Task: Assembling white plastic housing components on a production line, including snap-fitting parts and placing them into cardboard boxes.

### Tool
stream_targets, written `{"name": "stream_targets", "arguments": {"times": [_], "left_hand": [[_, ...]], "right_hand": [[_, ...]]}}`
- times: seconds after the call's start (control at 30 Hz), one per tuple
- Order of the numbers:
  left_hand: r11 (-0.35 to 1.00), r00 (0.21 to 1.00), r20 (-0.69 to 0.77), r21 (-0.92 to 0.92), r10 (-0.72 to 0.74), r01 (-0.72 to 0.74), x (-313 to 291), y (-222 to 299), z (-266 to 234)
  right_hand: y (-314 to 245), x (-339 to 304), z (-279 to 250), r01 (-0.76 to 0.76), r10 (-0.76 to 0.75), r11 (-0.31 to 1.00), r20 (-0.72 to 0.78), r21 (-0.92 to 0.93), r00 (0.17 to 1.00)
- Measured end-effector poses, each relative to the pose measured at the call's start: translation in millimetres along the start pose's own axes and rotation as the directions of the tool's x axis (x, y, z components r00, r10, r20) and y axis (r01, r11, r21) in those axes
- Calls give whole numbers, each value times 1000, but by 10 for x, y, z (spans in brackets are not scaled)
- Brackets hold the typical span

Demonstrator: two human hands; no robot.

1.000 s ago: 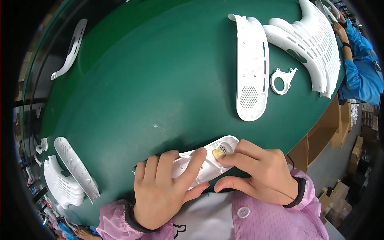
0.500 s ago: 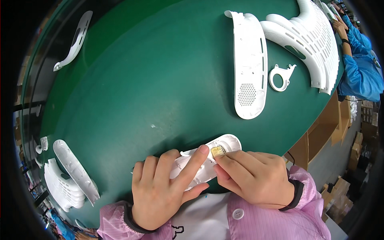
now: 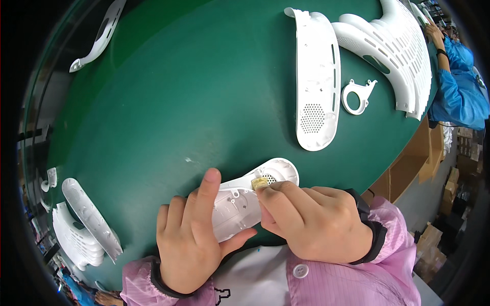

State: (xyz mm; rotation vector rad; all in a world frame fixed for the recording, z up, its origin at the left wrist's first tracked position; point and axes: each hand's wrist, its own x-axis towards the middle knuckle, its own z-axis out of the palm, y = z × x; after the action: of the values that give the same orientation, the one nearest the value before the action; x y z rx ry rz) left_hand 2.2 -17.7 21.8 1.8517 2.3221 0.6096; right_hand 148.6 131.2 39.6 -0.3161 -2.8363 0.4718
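Observation:
Close in front of me is a white plastic shell (image 3: 236, 215), with a perforated speaker patch and a rounded rim at its far right end. My left hand (image 3: 190, 237) steadies its left end: the thumb lies along the near edge, while the index finger is raised off the surface. Between thumb and fingertips of my right hand (image 3: 319, 220) is a small yellowish pad (image 3: 259, 182), right beside the perforated patch. I cannot tell whether the pad touches the shell. The right fingers hide part of the shell's right side.
On the green table (image 3: 153, 117) lie a long white perforated cover (image 3: 316, 81), a white ring bracket (image 3: 358, 97) and a nested stack of white covers (image 3: 403, 56). More white covers (image 3: 92, 219) sit at left. A co-worker in blue (image 3: 459, 97) is at far right, above cardboard boxes (image 3: 403, 163).
My left index finger has lifted off the shell and straightened. The shell and my right hand with the pad have shifted slightly left and away from me.

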Motion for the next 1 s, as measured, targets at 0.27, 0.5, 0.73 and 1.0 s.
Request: {"name": "stream_targets", "arguments": {"times": [0.27,0.5,0.73,1.0], "left_hand": [[997,983,176,-53,-44,54,1,-10,-86],[994,998,21,-95,-52,54,-19,-22,27],[998,991,131,-54,-23,30,17,39,-71],[997,981,185,55,-63,54,28,79,-88]], "right_hand": [[69,-107,-82,-368,497,564,52,739,866],[110,-129,-93,-83,87,994,-63,66,994],[44,-149,11,-74,71,997,-122,-26,990],[-44,24,3,-164,163,986,30,35,986]]}}
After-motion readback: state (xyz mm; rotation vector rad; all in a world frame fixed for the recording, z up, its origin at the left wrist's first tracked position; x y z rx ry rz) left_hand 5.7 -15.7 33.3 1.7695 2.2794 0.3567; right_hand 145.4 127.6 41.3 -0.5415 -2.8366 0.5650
